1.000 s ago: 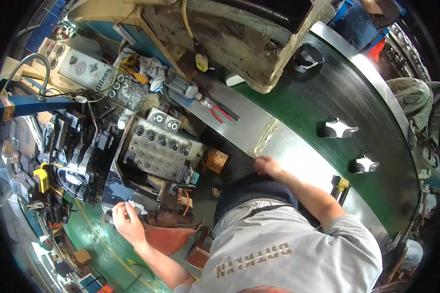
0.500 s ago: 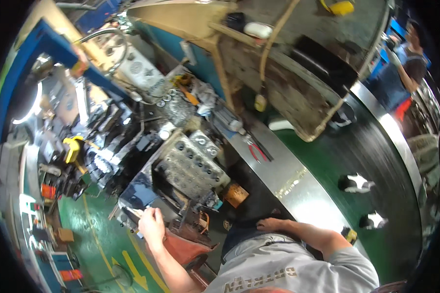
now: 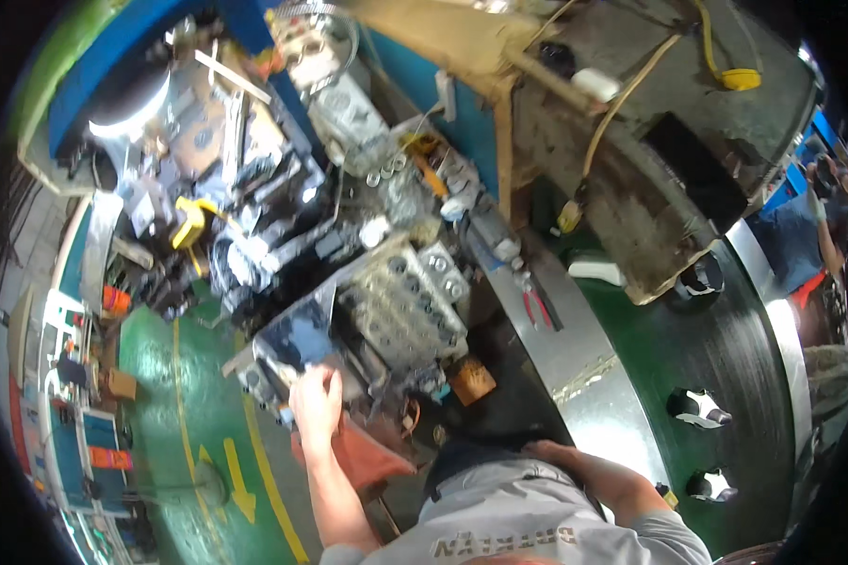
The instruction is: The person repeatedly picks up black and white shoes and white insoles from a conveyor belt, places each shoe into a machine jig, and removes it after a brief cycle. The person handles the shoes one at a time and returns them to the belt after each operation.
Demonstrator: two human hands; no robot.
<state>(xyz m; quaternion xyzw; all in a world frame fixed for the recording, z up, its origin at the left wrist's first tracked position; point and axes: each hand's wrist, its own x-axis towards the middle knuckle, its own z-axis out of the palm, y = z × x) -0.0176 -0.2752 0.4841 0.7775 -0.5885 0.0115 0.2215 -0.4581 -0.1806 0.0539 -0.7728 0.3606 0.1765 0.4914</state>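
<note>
My left hand (image 3: pixel 316 403) reaches forward, fingers curled over the lower corner of a shiny metal plate (image 3: pixel 297 344) on the machine. Right beside it sits a grey metal block with rows of round holes (image 3: pixel 407 303). A reddish-orange part (image 3: pixel 367 457) lies just below this hand. My right hand (image 3: pixel 545 450) rests palm down near my grey shirt, at the inner edge of a big dark steel disc (image 3: pixel 725 348). It holds nothing, and its fingertips are partly hidden by my body.
Red-handled pliers (image 3: pixel 537 306) lie on the steel strip and a brown block (image 3: pixel 471 379) sits near the holed block. The disc has star-shaped holes (image 3: pixel 697 407). Cluttered machine parts with a yellow piece (image 3: pixel 188 224) fill the left. Green floor with yellow arrow (image 3: pixel 236 476). Another person (image 3: pixel 810 235) stands far right.
The view has swung up and to the left, so the machine now fills the middle. My left hand stays at the plate's corner; my right hand stays by the disc's edge.
</note>
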